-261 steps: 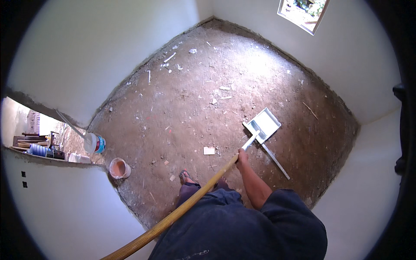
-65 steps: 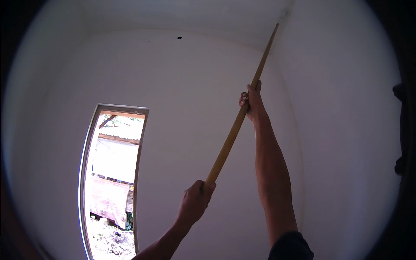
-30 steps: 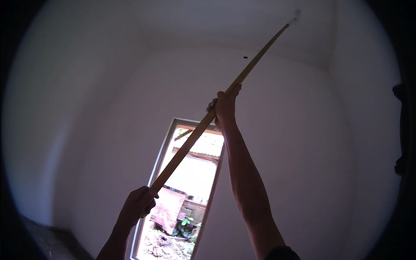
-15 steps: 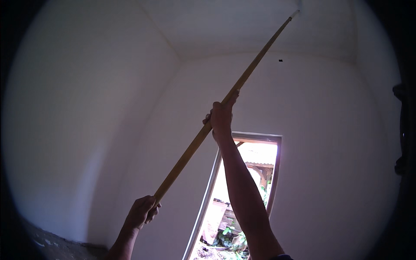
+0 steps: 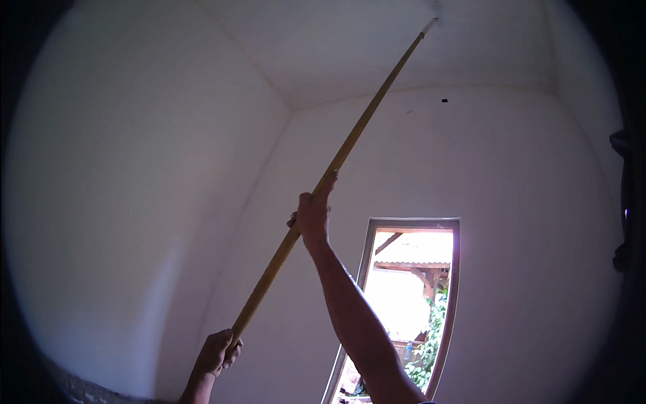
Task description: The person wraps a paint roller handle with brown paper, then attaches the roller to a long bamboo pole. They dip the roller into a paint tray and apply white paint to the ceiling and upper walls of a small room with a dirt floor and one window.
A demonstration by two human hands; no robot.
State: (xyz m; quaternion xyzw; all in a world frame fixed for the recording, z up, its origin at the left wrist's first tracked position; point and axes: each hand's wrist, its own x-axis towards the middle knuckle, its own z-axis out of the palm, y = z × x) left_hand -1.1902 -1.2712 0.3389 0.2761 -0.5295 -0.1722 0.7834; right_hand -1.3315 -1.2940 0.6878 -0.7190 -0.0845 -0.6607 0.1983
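Note:
A long yellowish-brown pole (image 5: 370, 118) slants up from the lower left toward the ceiling (image 5: 350, 40). My left hand (image 5: 219, 353) is wrapped round its lower end. Higher up, my right hand (image 5: 314, 215) grips the pole, with one finger stretched along it and the arm raised. A thin pale piece (image 5: 429, 25) extends from the far tip, close to a bluish-white spot on the ceiling. What is fixed to that tip is too small to make out, and I cannot tell whether it touches the ceiling.
Ahead stands a white wall (image 5: 525, 222) with a small dark square mark (image 5: 445, 100) near the top. A framed opening (image 5: 457, 289) behind my right arm shows a roof and plants outside. Another white wall (image 5: 121, 168) rises on the left. Something dark (image 5: 620, 195) sits at the right rim.
Both hands and the pole have come lower in view, and my right hand and the pole's tip lie further left. The framed opening appears further right and lower as the view shifts.

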